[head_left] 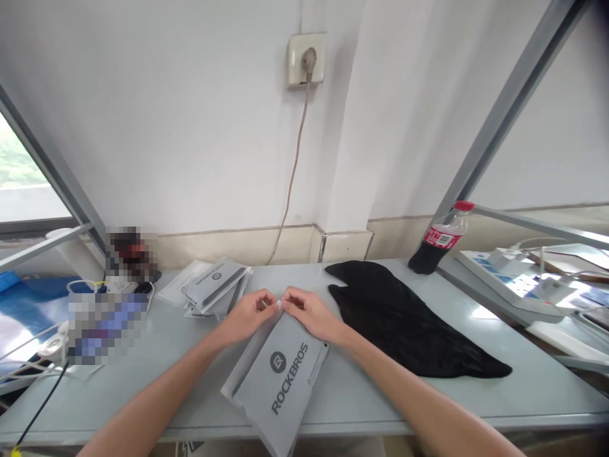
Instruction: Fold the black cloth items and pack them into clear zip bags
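Observation:
A grey ROCKBROS bag (285,374) lies slanted on the table, its near end reaching past the front edge. At its far end my left hand (252,312) and my right hand (309,311) nearly meet, each pinching the bag's whitish top edge between thumb and fingers. Black folded cloth (404,317) is spread to the right of my right hand. Behind my left hand sits a small pile of similar grey bags (216,282).
A cola bottle (440,241) stands at the table's back right. Cables and a power strip (511,282) are beyond it on the right. More cables (61,339) lie at the left. A cord hangs from the wall socket (307,60).

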`<action>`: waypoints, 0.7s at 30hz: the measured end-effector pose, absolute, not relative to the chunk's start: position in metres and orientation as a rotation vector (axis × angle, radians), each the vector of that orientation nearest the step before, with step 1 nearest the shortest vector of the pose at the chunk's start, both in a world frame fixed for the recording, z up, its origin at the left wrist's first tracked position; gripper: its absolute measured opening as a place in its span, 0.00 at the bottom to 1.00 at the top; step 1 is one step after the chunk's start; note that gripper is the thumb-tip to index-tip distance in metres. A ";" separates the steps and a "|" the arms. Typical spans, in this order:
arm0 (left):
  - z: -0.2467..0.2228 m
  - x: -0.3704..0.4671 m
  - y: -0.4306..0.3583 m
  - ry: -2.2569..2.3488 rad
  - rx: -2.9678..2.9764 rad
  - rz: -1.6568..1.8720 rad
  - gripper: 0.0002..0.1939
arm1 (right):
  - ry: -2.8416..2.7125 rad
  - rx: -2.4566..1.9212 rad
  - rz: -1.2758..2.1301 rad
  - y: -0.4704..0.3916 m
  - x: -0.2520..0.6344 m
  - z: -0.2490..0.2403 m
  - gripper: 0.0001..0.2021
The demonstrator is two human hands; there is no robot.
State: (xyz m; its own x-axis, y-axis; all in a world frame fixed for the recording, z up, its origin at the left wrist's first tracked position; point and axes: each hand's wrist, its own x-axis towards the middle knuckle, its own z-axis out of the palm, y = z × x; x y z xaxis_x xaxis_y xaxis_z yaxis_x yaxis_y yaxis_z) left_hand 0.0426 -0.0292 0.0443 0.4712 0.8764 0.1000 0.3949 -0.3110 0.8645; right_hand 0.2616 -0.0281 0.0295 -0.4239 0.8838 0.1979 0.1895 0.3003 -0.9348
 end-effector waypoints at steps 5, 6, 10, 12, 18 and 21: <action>0.071 0.015 -0.031 1.108 1.948 0.517 0.18 | -1.723 -1.045 0.852 -0.012 0.286 0.033 0.16; 0.078 0.006 -0.031 1.116 1.941 0.482 0.18 | -1.677 -1.068 0.811 -0.008 0.294 0.035 0.16; 0.100 -0.019 -0.027 1.136 1.809 0.418 0.19 | -1.531 -1.127 0.757 0.003 0.314 0.041 0.18; 0.101 -0.020 -0.026 1.130 1.711 0.558 0.22 | -1.477 -1.131 0.722 0.005 0.313 0.039 0.19; 0.070 0.019 -0.033 0.940 1.205 0.886 0.31 | -0.987 -1.118 0.733 -0.003 0.287 0.027 0.20; 0.062 0.036 -0.032 0.928 1.124 1.085 0.28 | -1.183 -0.956 1.035 -0.020 0.272 0.030 0.21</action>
State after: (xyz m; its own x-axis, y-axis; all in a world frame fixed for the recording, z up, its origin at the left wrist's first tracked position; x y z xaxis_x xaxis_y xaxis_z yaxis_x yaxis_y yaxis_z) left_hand 0.0360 -0.0323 0.0625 0.2322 0.9720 -0.0358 -0.1860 0.0805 0.9793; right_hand 0.2722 -0.0196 0.0304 0.0765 0.9652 0.2499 -0.1192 0.2577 -0.9588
